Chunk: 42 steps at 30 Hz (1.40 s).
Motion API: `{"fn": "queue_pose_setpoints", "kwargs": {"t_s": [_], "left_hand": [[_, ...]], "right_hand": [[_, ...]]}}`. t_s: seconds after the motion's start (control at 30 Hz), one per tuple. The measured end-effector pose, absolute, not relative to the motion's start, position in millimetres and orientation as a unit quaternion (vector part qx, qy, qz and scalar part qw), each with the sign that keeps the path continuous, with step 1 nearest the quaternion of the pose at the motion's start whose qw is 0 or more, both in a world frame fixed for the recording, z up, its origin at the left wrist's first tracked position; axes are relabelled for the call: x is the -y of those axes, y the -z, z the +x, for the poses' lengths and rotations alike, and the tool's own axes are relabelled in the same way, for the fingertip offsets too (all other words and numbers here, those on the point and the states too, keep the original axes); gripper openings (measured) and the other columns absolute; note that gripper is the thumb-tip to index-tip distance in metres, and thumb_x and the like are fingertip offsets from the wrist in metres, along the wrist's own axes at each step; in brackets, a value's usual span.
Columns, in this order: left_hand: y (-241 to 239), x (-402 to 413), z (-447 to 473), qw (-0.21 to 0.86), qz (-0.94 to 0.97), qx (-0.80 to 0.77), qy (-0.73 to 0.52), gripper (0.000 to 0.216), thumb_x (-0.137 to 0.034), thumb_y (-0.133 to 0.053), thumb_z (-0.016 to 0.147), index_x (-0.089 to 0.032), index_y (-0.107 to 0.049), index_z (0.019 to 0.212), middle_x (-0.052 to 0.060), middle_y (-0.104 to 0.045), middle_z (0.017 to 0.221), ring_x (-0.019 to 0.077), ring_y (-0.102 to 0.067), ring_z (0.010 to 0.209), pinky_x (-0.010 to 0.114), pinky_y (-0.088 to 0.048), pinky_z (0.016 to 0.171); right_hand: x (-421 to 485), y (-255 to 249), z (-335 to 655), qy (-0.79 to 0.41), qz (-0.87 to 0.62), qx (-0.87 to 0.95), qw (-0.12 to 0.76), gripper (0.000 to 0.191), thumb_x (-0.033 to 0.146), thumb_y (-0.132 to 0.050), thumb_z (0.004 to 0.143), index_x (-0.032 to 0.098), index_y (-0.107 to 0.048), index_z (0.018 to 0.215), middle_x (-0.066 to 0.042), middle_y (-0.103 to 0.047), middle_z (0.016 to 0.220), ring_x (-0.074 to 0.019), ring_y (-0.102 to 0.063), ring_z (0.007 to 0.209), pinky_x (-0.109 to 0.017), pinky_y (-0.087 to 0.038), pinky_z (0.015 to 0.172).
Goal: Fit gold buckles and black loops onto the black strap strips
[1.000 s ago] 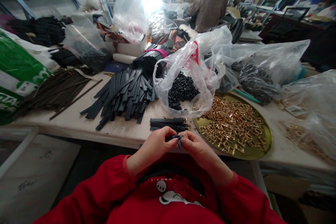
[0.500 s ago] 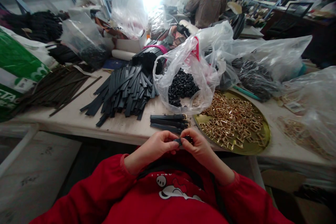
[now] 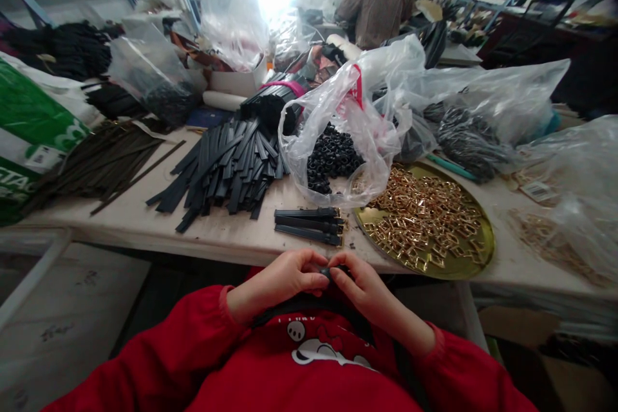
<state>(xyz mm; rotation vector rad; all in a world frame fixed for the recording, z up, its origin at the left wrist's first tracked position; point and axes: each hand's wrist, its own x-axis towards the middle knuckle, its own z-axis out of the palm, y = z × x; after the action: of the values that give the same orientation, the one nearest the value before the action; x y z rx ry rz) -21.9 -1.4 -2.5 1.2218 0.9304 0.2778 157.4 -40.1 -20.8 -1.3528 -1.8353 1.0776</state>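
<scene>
My left hand [image 3: 287,277] and my right hand [image 3: 360,283] meet just below the table's front edge, fingers pinched together on a small black strap piece [image 3: 331,271] held between them. Most of that piece is hidden by my fingers. Just beyond my hands a few finished black straps [image 3: 309,224] lie side by side on the table. A round gold tray [image 3: 476,257] full of gold buckles sits to the right. A clear plastic bag [image 3: 338,161] holding small black loops stands behind the straps.
A heap of black strips [image 3: 226,167] and a pile of brown strips [image 3: 96,167] lie to the left. Plastic bags [image 3: 483,122] crowd the right and back. A green and white sack [image 3: 29,129] is far left. A person [image 3: 381,3] works at a distant table.
My hands have dropped slightly toward my chest while still working the small black piece. The view has shifted a little downward.
</scene>
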Motion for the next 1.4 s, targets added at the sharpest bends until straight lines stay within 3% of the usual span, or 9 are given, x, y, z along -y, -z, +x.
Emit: {"fn": "queue_pose_setpoints", "kwargs": {"t_s": [0.33,0.43,0.53,0.7,0.83,1.03,1.2,1.3,1.4], "left_hand": [[-7,-28,-10,0.47,0.748,-0.448,-0.139,0.044,-0.03,-0.054,0.077,-0.018,-0.047,0.119,0.005,-0.068,0.089,0.0194,-0.062,0.08,0.027,-0.045,0.067],[-2,-56,-12,0.337,0.803,-0.465,-0.163,0.044,-0.028,-0.056,0.077,-0.019,-0.048,0.119,0.006,-0.066,0.095,0.0203,-0.06,0.088,0.029,-0.043,0.077],[-3,-91,-34,0.164,0.83,-0.509,-0.159,0.025,-0.026,-0.051,0.082,-0.017,-0.058,0.104,0.009,-0.062,0.1,0.0206,-0.057,0.094,0.03,-0.04,0.084],[-15,-139,-94,-0.062,0.73,-0.673,-0.106,0.027,-0.032,-0.046,0.084,-0.014,-0.056,0.1,0.013,-0.058,0.099,0.024,-0.056,0.093,0.033,-0.041,0.079],[-13,-154,-114,-0.063,0.679,-0.73,-0.051,0.032,-0.037,-0.046,0.082,-0.011,-0.056,0.098,0.014,-0.059,0.096,0.0245,-0.059,0.089,0.031,-0.043,0.073],[-21,-143,-110,-0.069,0.675,-0.731,-0.071,0.026,-0.023,-0.035,0.085,-0.01,-0.056,0.09,0.014,-0.061,0.091,0.0243,-0.061,0.082,0.031,-0.043,0.068],[-65,-93,-92,-0.076,0.691,-0.668,-0.265,0.017,-0.03,-0.04,0.083,-0.016,-0.05,0.082,0.008,-0.059,0.083,0.0191,-0.057,0.076,0.029,-0.041,0.068],[-84,-50,-65,0.011,0.773,-0.527,-0.353,0.011,-0.027,-0.046,0.079,-0.02,-0.044,0.071,0.004,-0.059,0.082,0.015,-0.055,0.074,0.026,-0.04,0.071],[-86,-23,-40,0.122,0.823,-0.456,-0.317,0.017,-0.028,-0.051,0.076,-0.021,-0.041,0.064,0.0,-0.055,0.066,0.0138,-0.052,0.066,0.027,-0.038,0.068]], "right_hand": [[16,30,148,-0.337,-0.548,0.691,0.329,0.015,0.03,-0.038,0.088,0.021,-0.048,0.095,-0.005,-0.06,0.083,-0.0183,-0.057,0.074,-0.03,-0.042,0.064],[-10,34,149,-0.211,-0.613,0.696,0.309,0.02,0.033,-0.039,0.087,0.018,-0.051,0.095,-0.008,-0.06,0.084,-0.0216,-0.056,0.076,-0.033,-0.042,0.067],[-35,41,149,-0.079,-0.633,0.717,0.281,0.02,0.033,-0.044,0.084,0.016,-0.054,0.091,-0.011,-0.059,0.09,-0.0254,-0.054,0.086,-0.037,-0.041,0.076],[-46,55,150,-0.006,-0.627,0.735,0.257,0.025,0.037,-0.048,0.083,0.016,-0.055,0.094,-0.011,-0.06,0.095,-0.0259,-0.053,0.088,-0.039,-0.041,0.079],[-43,57,152,0.002,-0.617,0.738,0.274,0.026,0.039,-0.048,0.082,0.017,-0.054,0.095,-0.011,-0.06,0.096,-0.0259,-0.054,0.088,-0.04,-0.041,0.079],[-37,45,159,0.006,-0.598,0.738,0.313,0.024,0.037,-0.047,0.083,0.018,-0.054,0.096,-0.011,-0.059,0.1,-0.0259,-0.054,0.093,-0.04,-0.041,0.082],[-24,21,150,-0.046,-0.578,0.728,0.367,0.022,0.033,-0.046,0.083,0.019,-0.053,0.097,-0.009,-0.06,0.09,-0.0229,-0.056,0.081,-0.037,-0.044,0.075],[-15,0,129,-0.135,-0.536,0.744,0.375,0.032,0.031,-0.05,0.081,0.018,-0.047,0.111,-0.005,-0.059,0.08,-0.018,-0.056,0.067,-0.031,-0.045,0.064],[-18,-14,117,-0.173,-0.474,0.789,0.351,0.031,0.024,-0.049,0.08,0.019,-0.048,0.111,-0.007,-0.061,0.089,-0.0191,-0.057,0.078,-0.031,-0.045,0.069]]}}
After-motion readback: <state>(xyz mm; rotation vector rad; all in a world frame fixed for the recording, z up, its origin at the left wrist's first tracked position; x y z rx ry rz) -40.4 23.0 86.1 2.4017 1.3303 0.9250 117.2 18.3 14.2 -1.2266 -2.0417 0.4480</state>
